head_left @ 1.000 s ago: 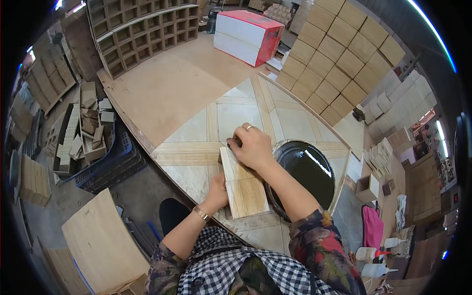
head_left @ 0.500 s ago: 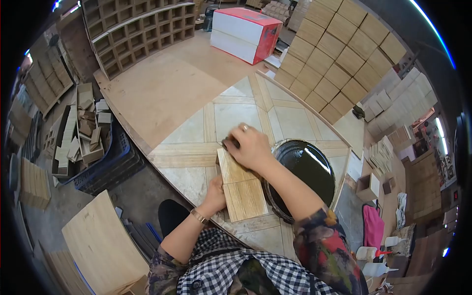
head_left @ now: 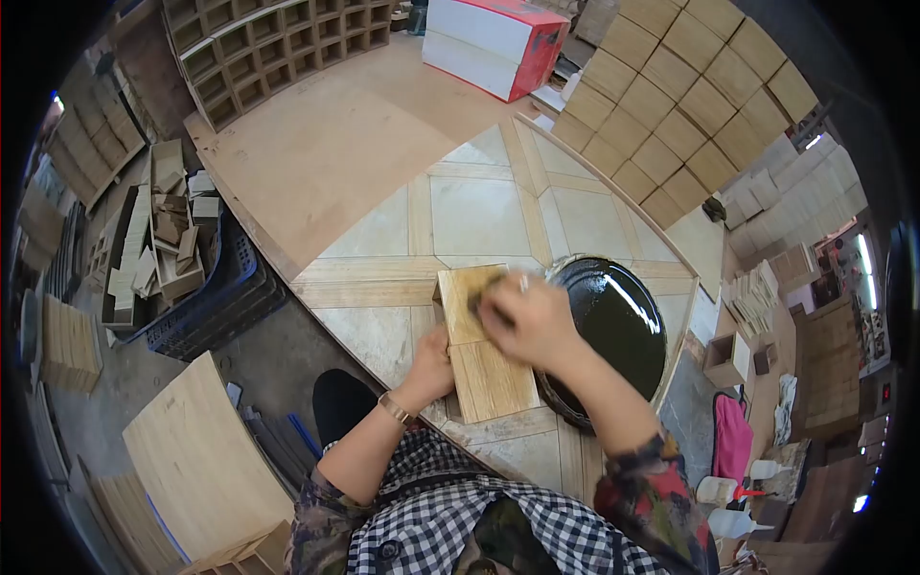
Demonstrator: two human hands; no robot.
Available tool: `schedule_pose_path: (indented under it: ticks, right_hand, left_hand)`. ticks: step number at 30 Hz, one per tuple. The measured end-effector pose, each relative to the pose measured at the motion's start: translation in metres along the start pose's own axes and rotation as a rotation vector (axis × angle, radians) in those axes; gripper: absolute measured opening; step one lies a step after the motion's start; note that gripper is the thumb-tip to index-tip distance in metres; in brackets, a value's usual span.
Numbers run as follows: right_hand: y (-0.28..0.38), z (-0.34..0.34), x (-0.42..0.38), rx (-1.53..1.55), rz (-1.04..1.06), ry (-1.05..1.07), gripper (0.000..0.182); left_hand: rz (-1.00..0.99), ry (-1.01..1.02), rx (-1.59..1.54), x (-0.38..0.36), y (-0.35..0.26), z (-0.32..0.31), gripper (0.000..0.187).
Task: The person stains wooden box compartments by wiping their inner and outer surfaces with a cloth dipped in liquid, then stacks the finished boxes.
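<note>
A wooden box [head_left: 491,381] with a pale grained face, split by a seam across it, lies tilted on the patterned board. My left hand [head_left: 431,367] grips its left side, with the fingers partly hidden behind it. My right hand [head_left: 530,318], smeared by motion, presses a small dark pad [head_left: 487,305] onto the far half of the face, which looks more yellow and wet than the near half. Close on the right stands a round black tub [head_left: 613,335] of dark, shiny liquid, partly covered by my right forearm.
Stacked wooden boxes [head_left: 685,105] stand at the back right, near a red and white carton [head_left: 491,48]. A compartmented wooden rack [head_left: 278,57] is at the back left. A blue crate [head_left: 216,311] with wood offcuts sits left. Glue bottles [head_left: 733,522] and a pink cloth [head_left: 731,436] lie right.
My right hand has moved from the box's far end onto its face, toward me and right, with the dark pad. My left hand keeps its hold. The camera view has shifted slightly.
</note>
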State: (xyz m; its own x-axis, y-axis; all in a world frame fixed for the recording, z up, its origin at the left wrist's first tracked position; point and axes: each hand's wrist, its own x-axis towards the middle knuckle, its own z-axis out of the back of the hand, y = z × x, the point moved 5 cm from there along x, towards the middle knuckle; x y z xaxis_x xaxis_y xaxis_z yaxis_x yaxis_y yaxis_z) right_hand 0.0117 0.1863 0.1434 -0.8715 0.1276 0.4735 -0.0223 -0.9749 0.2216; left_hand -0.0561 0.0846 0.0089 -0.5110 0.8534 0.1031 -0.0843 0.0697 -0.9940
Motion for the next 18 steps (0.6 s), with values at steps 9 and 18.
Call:
schedule_pose_path:
  ticks: [9,18]
  right_hand:
    - [0.061,-0.023,0.003,0.142,0.169,0.101,0.015]
    - [0.050,0.008,-0.030,0.064,0.100,0.172,0.015]
  left_hand:
    - [-0.234,-0.222,0.185,0.001,0.016,0.003,0.028]
    - [-0.070,-0.049,-0.105,0.002,-0.012,0.000,0.027]
